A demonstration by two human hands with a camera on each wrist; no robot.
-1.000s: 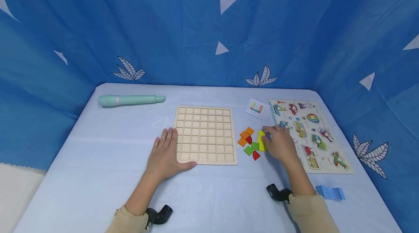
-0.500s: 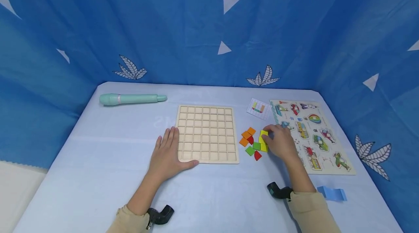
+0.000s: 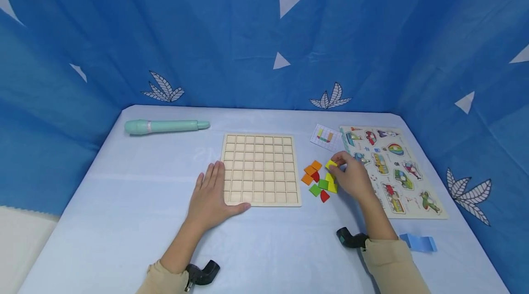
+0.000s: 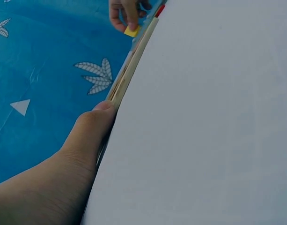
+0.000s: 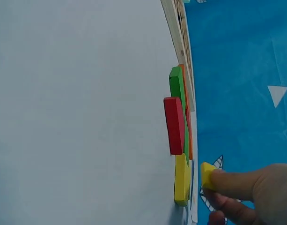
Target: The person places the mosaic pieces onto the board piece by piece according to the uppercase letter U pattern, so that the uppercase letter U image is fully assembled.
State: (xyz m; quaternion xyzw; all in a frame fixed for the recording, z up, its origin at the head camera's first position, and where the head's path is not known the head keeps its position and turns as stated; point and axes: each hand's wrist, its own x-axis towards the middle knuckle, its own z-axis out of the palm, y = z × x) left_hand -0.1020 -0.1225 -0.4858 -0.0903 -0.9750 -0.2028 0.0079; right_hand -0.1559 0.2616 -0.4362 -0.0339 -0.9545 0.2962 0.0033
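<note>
The right hand (image 3: pixel 351 177) pinches a yellow tile (image 5: pixel 207 176) between thumb and fingers; the tile is raised off the table (image 3: pixel 272 248), tilted, above the far end of a small group of tiles; the left hand (image 3: pixel 210 197) lies flat with its fingers straight and side by side, thumb stretched out to the right; its fingertips meet the left edge of the grid board (image 3: pixel 260 170) and its thumb lies along the near edge.

Between the board and the right hand lie the other tiles: two yellow ones (image 3: pixel 332 187) nearest that hand; two green ones (image 3: pixel 315 190), one against the yellow; two red ones (image 3: pixel 324 196) with a curved side; three orange ones (image 3: pixel 316 165) on the side toward the board.

Beyond the tiles is a card (image 3: pixel 326 137) bearing a coloured figure on a printed grid; just right of it lies the picture puzzle (image 3: pixel 409 209), partly behind the right hand and forearm; a blue strip (image 3: pixel 419 243), bent at its ends, lies near the right sleeve (image 3: pixel 392 264); a pale green wand (image 3: pixel 167 126) lies at the far left; blue cloth (image 3: pixel 231 36) with white triangles and leaves hangs behind.
</note>
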